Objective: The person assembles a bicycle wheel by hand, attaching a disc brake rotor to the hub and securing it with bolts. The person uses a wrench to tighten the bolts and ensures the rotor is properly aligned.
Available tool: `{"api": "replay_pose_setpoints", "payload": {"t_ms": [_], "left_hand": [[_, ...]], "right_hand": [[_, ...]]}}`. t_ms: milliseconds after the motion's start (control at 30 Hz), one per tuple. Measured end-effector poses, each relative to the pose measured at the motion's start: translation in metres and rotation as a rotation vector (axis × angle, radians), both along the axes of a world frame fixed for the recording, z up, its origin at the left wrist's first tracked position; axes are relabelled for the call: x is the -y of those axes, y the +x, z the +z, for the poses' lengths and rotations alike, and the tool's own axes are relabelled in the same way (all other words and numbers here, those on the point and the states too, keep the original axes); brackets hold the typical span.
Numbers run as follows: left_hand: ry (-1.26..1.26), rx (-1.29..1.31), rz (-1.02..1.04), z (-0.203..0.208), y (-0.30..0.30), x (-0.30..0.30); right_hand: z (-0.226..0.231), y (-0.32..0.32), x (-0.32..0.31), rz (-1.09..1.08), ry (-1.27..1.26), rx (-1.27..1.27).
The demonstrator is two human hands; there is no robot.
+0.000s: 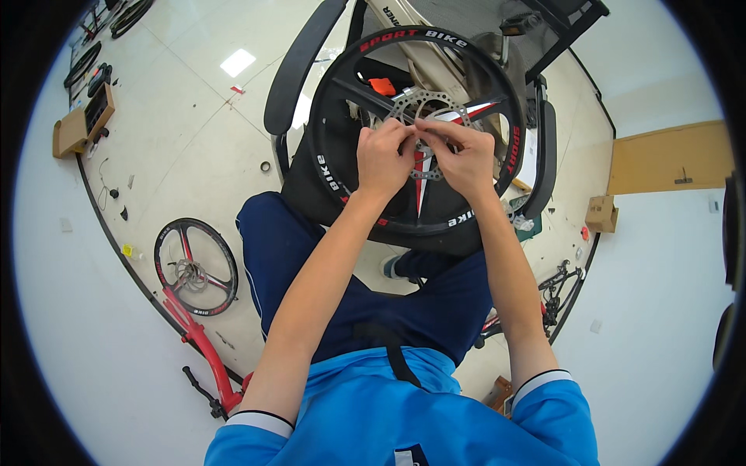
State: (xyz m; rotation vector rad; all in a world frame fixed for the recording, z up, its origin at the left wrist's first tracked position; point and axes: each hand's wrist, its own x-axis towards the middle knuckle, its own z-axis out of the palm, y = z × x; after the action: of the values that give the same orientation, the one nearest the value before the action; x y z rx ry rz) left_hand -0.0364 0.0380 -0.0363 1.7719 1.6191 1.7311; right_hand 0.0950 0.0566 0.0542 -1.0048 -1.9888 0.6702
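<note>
Both hands meet over the hub of a black three-spoke bicycle wheel with red and white lettering, lying flat in front of me. A perforated silver brake disc sits at its centre, partly covered by my fingers. My left hand is closed in a pinch, fingertips touching those of my right hand, which pinches too. Whatever is between the fingertips is too small or hidden to name. Under the wheel is a black chair seat. An orange-red piece shows between the spokes.
Beyond the wheel is a cream bicycle frame. Black armrests flank the wheel. On the left floor lie a red bicycle frame, another wheel and an open cardboard box. A carton stands at right near bicycle parts.
</note>
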Motion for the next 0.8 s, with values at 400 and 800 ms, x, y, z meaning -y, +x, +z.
{"api": "replay_pose_setpoints", "payload": {"t_ms": [400, 800], "left_hand": [[0.103, 0.182, -0.079, 0.014, 0.002, -0.007], [0.123, 0.088, -0.155, 0.009, -0.008, -0.002]], "right_hand": [[-0.011, -0.003, -0.004, -0.145, 0.065, -0.047], [-0.005, 0.007, -0.007, 0.071, -0.155, 0.052]]}}
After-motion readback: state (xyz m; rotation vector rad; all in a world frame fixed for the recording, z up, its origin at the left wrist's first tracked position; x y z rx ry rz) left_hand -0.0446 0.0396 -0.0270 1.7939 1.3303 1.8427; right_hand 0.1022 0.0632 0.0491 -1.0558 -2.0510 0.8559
